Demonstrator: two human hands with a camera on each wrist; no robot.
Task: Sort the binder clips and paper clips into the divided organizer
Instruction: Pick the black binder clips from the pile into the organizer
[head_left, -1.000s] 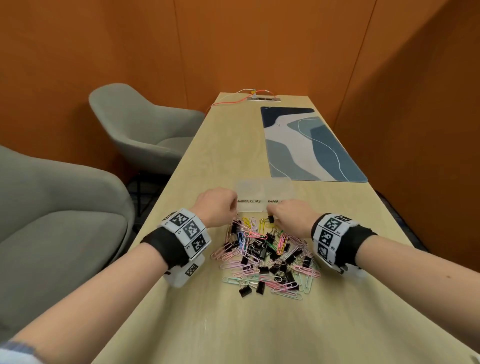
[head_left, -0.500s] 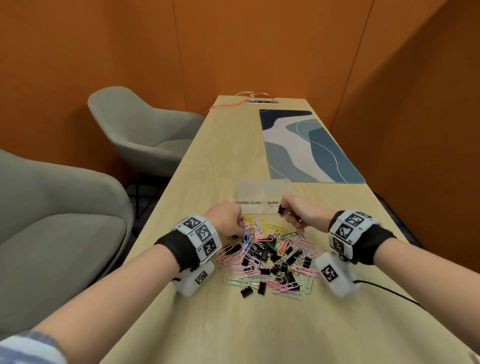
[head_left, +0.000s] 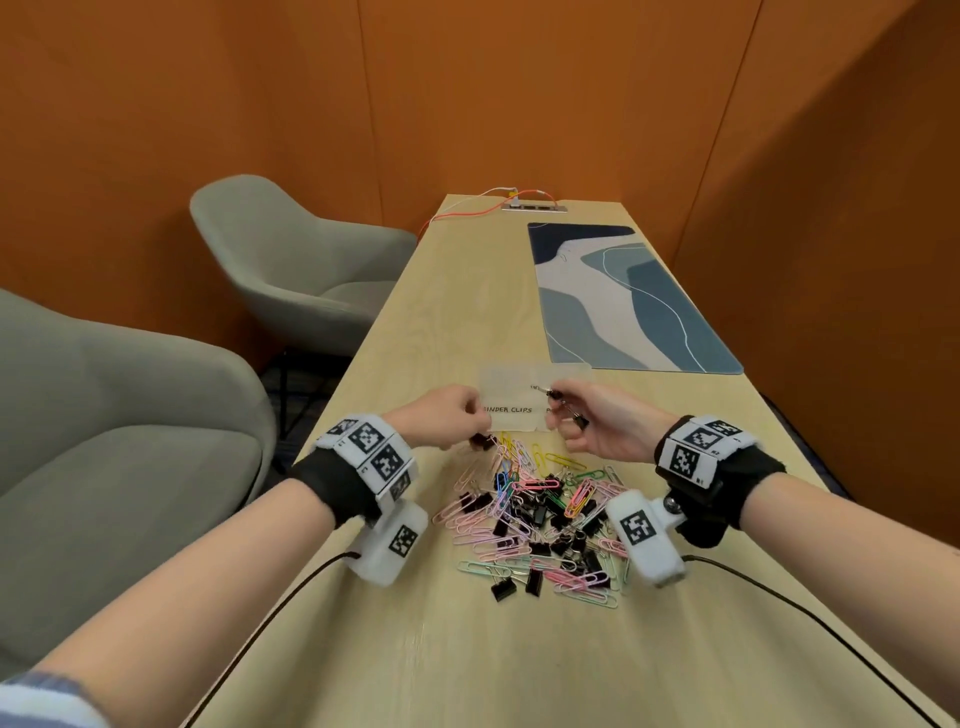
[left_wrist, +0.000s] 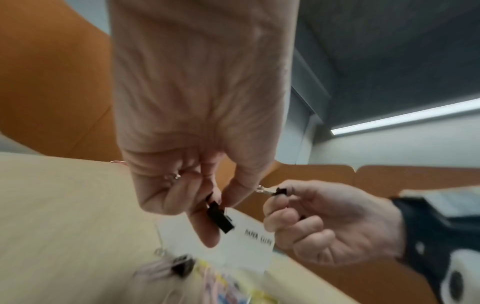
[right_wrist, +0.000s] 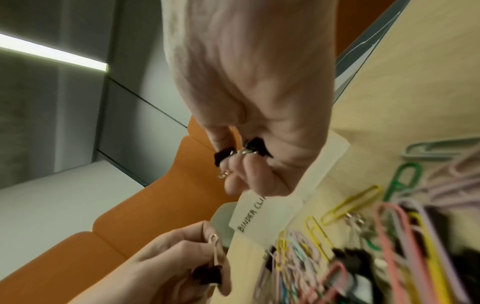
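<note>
Far left, two grey armchairs (head_left: 291, 270), the near one cut off by the frame edge. On the wooden table (head_left: 467, 665), left hand (head_left: 441, 418) raised just above the far left edge of the clip pile (head_left: 535, 514), fingers curled and pinching a black binder clip (left_wrist: 219, 218) between thumb and fingertips; in the head view only a dark corner of that clip visible below the knuckles. A pale paper clip seemingly caught in the same grip in the right wrist view, though blurred there. Behind both hands, the clear divided organizer (head_left: 535, 382), nearly see-through and hard to outline, contents of its compartments not discernible. Across its near side a white label (head_left: 511, 415) reading "BINDER CLIPS" on the left; the "PAPER CLIPS" half hidden by the right hand in the head view, legible only in the left wrist view. To the right, right hand (head_left: 602, 423) held over the organizer's near right part, fingers curled around two small black binder clips (right_wrist: 241, 153), silver wire handles poking out toward the left. Near part of the pile smeared by motion in both wrist views. Far right, a blue patterned desk mat (head_left: 628, 301).
</note>
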